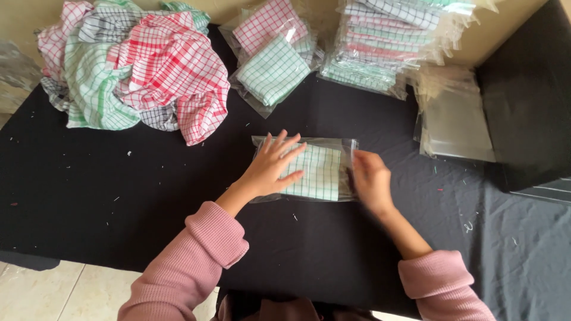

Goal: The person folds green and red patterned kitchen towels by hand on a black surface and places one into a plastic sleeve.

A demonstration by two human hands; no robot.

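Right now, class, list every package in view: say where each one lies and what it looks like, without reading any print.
Clear bag holding a folded green-checked cloth: table centre, flat, rectangular, left hand pressing on it, right hand at its open end.
Two packed cloths: behind it, one red-checked, one green-checked.
Stack of packed cloths: back right, mixed checks.
Empty clear bags: right, flat pile.

Black-covered table (107, 196), loose checked cloths heap (137, 68), bagged cloth (315, 171), stacked bagged cloths (386, 41), empty clear bags (455, 122)
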